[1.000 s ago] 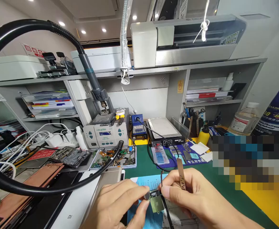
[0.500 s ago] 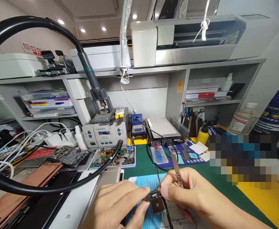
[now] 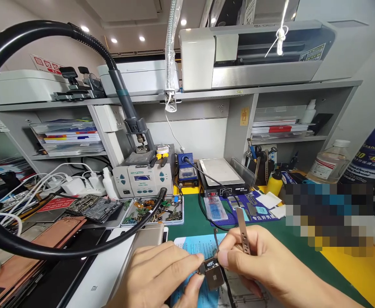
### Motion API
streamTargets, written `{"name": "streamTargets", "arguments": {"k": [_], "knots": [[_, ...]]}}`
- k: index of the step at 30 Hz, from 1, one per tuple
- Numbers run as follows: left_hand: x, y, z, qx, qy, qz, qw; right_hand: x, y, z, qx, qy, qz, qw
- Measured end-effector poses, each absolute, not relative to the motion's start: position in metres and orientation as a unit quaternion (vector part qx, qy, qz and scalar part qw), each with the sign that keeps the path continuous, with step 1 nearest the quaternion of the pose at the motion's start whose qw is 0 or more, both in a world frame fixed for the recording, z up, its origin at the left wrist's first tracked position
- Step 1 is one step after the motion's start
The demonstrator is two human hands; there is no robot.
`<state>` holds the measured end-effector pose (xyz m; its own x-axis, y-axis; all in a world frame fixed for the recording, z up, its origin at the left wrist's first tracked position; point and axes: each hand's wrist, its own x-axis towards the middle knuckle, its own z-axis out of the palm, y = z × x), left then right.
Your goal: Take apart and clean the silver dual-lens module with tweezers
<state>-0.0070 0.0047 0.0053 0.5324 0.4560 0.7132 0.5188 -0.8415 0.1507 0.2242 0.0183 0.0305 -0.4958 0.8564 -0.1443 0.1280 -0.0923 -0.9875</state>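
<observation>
A small dark electronic module (image 3: pixel 214 279) with a square brown metal face and a black-and-silver top edge is in front of me. My left hand (image 3: pixel 164 271) pinches its left side between thumb and fingers. My right hand (image 3: pixel 253 261) is closed at its upper right corner, thumb and forefinger pressed together. A flat metal strip with holes, which looks like a tweezers' handle (image 3: pixel 243 231), rises out of this hand; its tip is hidden. One thin dark strip (image 3: pixel 216 239) sticks up beside the right fingertips. Below lies a blue-and-white printed sheet (image 3: pixel 187 244).
Left are phones (image 3: pixel 97 267) and a circuit board (image 3: pixel 94 208), with a black hose (image 3: pixel 87 253) arching over them. Behind stand a parts tray (image 3: pixel 136 210), a hot-air station (image 3: pixel 144 179) and a heating plate (image 3: pixel 221 171). Bottles (image 3: pixel 330 160) are at the right.
The module and both hands appear slightly further right and the module is a little more tilted. The whole view has shifted slightly too. Both hands keep their grip.
</observation>
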Motion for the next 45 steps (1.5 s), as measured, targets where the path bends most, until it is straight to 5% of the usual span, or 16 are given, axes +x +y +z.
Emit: {"name": "streamTargets", "arguments": {"k": [45], "knots": [[-0.0031, 0.0066, -0.0008, -0.861, -0.24, -0.447, -0.003, 0.2263, 0.0205, 0.0314, -0.402, -0.58, 0.642, 0.298]]}}
